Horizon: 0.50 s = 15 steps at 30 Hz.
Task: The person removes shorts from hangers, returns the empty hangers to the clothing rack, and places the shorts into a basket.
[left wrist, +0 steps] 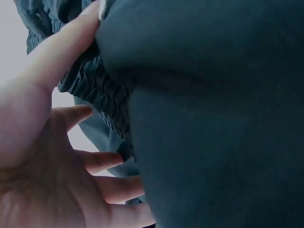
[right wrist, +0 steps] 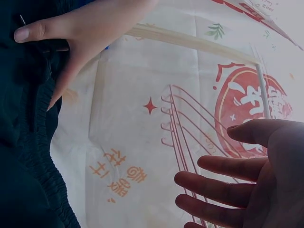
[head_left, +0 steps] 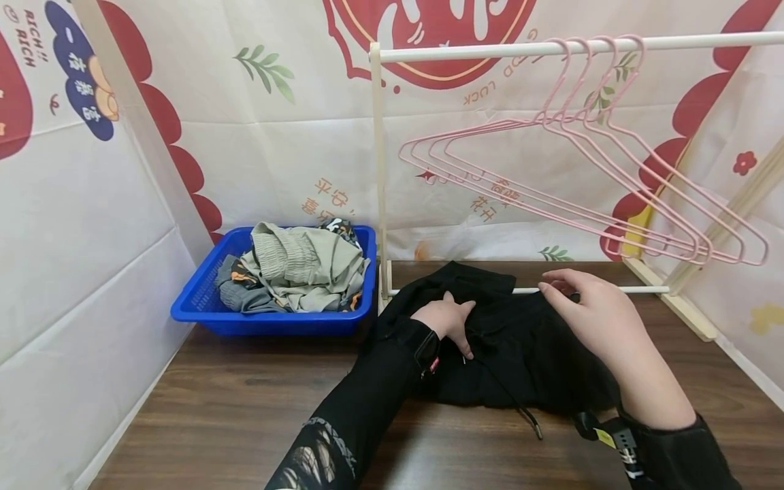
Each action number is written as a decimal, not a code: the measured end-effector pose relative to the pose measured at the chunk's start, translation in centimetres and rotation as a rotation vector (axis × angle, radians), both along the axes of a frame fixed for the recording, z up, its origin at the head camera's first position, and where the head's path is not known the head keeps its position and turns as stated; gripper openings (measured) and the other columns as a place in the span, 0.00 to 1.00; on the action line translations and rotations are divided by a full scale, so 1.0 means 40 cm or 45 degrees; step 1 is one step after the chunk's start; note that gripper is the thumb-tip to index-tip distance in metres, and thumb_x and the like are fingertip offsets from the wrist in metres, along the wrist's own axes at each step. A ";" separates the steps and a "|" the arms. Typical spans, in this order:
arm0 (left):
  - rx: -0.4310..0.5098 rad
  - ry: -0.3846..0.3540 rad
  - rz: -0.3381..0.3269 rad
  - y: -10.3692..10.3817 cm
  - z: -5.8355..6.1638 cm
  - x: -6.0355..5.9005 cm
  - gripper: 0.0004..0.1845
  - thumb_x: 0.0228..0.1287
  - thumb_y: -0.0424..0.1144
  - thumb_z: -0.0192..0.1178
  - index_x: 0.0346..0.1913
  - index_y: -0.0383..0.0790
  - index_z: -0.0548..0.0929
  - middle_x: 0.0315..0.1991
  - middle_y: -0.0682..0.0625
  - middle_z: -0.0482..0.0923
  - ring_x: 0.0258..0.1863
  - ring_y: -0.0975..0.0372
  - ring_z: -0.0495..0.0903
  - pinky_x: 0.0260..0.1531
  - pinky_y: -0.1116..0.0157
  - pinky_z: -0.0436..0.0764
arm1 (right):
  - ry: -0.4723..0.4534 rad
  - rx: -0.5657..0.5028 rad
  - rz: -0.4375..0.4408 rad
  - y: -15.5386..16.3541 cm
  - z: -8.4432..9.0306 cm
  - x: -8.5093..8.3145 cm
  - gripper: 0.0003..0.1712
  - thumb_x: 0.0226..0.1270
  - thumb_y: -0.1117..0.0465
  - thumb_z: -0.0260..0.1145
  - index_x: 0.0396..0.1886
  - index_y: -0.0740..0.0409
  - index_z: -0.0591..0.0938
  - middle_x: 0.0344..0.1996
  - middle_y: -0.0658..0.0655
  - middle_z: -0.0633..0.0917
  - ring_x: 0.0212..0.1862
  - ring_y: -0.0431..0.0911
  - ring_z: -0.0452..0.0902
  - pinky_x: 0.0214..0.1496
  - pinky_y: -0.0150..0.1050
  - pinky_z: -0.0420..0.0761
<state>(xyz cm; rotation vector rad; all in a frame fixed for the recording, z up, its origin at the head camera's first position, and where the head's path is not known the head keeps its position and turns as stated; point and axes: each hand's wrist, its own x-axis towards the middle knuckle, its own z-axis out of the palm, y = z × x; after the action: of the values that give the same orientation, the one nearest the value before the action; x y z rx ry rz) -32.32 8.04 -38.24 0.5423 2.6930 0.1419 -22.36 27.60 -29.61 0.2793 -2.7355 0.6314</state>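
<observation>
A black garment (head_left: 520,354) with a gathered elastic waistband (left wrist: 102,92) and a drawstring (head_left: 531,418) lies bunched on the wooden table. It looks like trousers or shorts, though the folds hide its full shape. My left hand (head_left: 446,318) rests on its left part, thumb and fingers spread; in the left wrist view the thumb touches the cloth and some fingertips meet or pass behind its edge. Above the right part of the garment hovers my right hand (head_left: 597,316), its fingers extended and apart with nothing between them in the right wrist view.
A blue basket (head_left: 275,327) of folded grey and patterned clothes (head_left: 312,265) stands at the left. Behind the garment rises a white rack (head_left: 453,53), with several pink hangers (head_left: 618,170) on its rail. Printed cloth walls (head_left: 275,170) enclose the table.
</observation>
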 end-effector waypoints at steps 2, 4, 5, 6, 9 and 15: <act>-0.053 0.028 -0.019 0.003 -0.002 0.005 0.56 0.45 0.61 0.75 0.76 0.66 0.54 0.74 0.46 0.53 0.62 0.48 0.68 0.51 0.50 0.75 | -0.006 0.000 -0.002 0.000 -0.001 0.000 0.25 0.75 0.47 0.54 0.56 0.61 0.79 0.48 0.66 0.83 0.48 0.62 0.76 0.46 0.61 0.71; -0.094 0.045 -0.031 0.008 -0.004 0.008 0.54 0.46 0.61 0.74 0.75 0.67 0.55 0.71 0.48 0.59 0.62 0.47 0.67 0.49 0.48 0.75 | -0.007 0.002 -0.005 0.001 -0.002 0.000 0.25 0.76 0.46 0.54 0.57 0.61 0.79 0.48 0.66 0.83 0.48 0.62 0.76 0.46 0.62 0.71; -0.115 0.057 -0.033 0.010 -0.006 0.009 0.53 0.46 0.61 0.74 0.75 0.67 0.56 0.69 0.49 0.61 0.62 0.47 0.67 0.49 0.47 0.75 | -0.010 0.002 -0.005 0.000 -0.002 0.000 0.25 0.76 0.46 0.53 0.57 0.61 0.79 0.48 0.66 0.83 0.48 0.62 0.76 0.46 0.62 0.71; -0.138 0.068 -0.034 0.013 -0.006 0.011 0.52 0.46 0.61 0.74 0.74 0.67 0.58 0.68 0.50 0.62 0.62 0.46 0.66 0.49 0.46 0.75 | -0.012 0.003 -0.007 0.000 -0.002 0.000 0.25 0.76 0.46 0.53 0.57 0.61 0.79 0.48 0.66 0.83 0.48 0.62 0.76 0.46 0.62 0.70; -0.167 0.098 -0.030 0.018 -0.010 0.012 0.47 0.47 0.61 0.73 0.72 0.67 0.63 0.66 0.49 0.64 0.61 0.43 0.66 0.46 0.44 0.75 | -0.015 0.009 -0.012 -0.001 -0.002 0.001 0.26 0.75 0.46 0.53 0.56 0.61 0.79 0.48 0.67 0.83 0.48 0.62 0.76 0.47 0.63 0.70; -0.152 0.138 -0.065 0.020 -0.003 0.023 0.44 0.48 0.57 0.74 0.70 0.65 0.67 0.64 0.46 0.64 0.58 0.44 0.68 0.41 0.49 0.78 | -0.024 0.013 -0.015 -0.001 -0.004 -0.003 0.25 0.75 0.46 0.53 0.56 0.61 0.79 0.47 0.67 0.83 0.48 0.62 0.76 0.48 0.63 0.70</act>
<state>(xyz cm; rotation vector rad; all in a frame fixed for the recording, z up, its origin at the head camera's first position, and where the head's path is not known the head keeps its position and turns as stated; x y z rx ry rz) -31.42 8.85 -38.36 0.5974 2.7670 -0.0637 -22.47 27.57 -29.76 0.2603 -2.7569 0.6205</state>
